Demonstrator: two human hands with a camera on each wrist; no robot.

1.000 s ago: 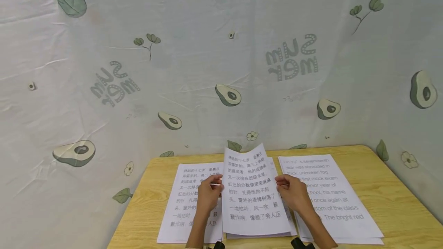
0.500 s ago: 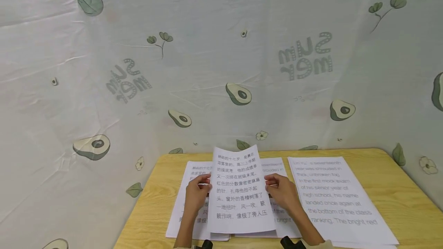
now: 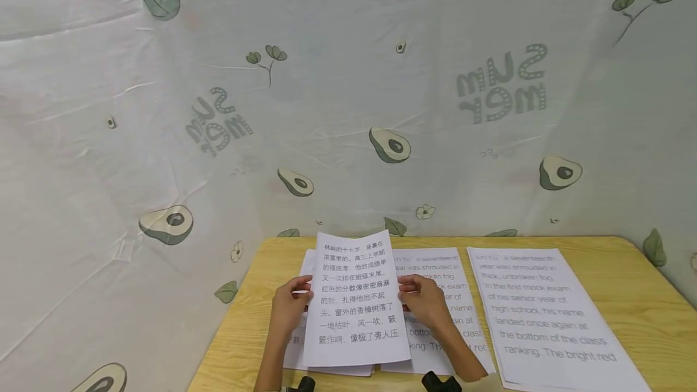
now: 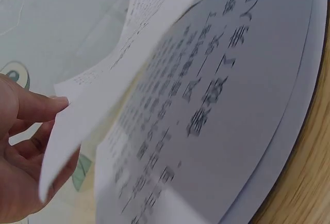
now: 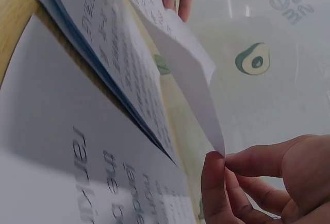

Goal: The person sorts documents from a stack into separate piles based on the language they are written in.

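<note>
Between my two hands a sheet of paper (image 3: pixel 356 298) with printed Chinese text is held up by its side edges. My left hand (image 3: pixel 290 304) pinches its left edge between thumb and fingers. On the opposite edge, my right hand (image 3: pixel 425 301) does the same. The sheet bows slightly and hangs above the left paper stack (image 4: pixel 258 95), which carries the same Chinese text and is mostly covered in the head view. A gap shows between sheet and stack in both wrist views.
Right of the held sheet lies a middle paper stack (image 3: pixel 443 295) with English text, partly behind my right forearm. Farther right is another English-printed stack (image 3: pixel 550 319). All lie on a wooden table (image 3: pixel 615 283), with a patterned curtain (image 3: pixel 337 89) behind.
Both hands have carried the sheet leftward, from over the middle stack to over the left one. The middle stack's English text has come into view. The head view has also shifted.
</note>
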